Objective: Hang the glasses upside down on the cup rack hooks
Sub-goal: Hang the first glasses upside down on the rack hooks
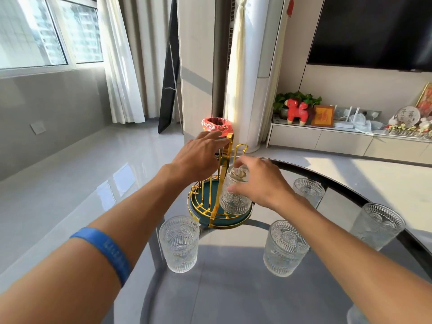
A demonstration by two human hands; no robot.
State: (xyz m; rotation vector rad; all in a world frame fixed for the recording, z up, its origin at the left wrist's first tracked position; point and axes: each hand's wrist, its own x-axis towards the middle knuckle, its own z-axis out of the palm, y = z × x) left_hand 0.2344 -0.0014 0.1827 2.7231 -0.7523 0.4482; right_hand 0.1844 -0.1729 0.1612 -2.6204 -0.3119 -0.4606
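A gold wire cup rack (211, 204) with a dark green round base stands at the far edge of the glass table. My left hand (198, 157) grips the rack's tall gold top handle. My right hand (259, 181) holds an embossed clear glass (235, 195) upside down over a hook on the rack's right side. Several more matching glasses stand upright on the table: one front left (178, 244), one front middle (284, 247), one at the right (377, 226) and one behind my right hand (308, 190).
The round dark glass table (233, 288) curves away at the right and far edges. A bin with a red bag (216, 126) stands on the floor behind the rack. A white column (247, 90) and a low TV cabinet with ornaments (339, 134) lie beyond.
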